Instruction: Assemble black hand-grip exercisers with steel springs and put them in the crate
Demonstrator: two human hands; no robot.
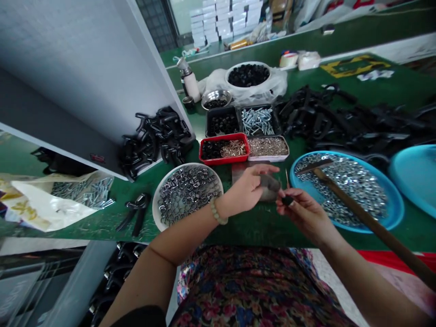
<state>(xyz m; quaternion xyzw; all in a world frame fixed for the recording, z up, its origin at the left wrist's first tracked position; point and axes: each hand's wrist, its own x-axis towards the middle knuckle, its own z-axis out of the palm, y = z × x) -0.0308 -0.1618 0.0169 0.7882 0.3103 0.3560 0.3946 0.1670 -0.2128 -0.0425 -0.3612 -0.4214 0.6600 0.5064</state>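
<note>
- Floral blouse (pixel 252 286) lay nearest, below both hands.
- Right hand (pixel 304 215) pinched a small black part (pixel 288 200) at its fingertips.
- Left hand (pixel 245 190), fingers loosely extended, touched a dark grey piece (pixel 270 185) just beside that pinch.
- Blue tray (pixel 391 213) of steel nuts lay beyond the right hand.

Workbench (pixel 262 236), front centre: plate of steel rings (pixel 186 195) on the left, basin of hex nuts (pixel 344 190) on the right, left hand (pixel 243 190) and right hand (pixel 304 215) between them, small part (pixel 288 200) in the right hand. Trays of screws (pixel 257 120) sit behind the hands, bowl of small parts (pixel 248 75) behind those. Heaps of handles lie either side of the trays: (pixel 340 120) right, (pixel 153 136) left.
</note>
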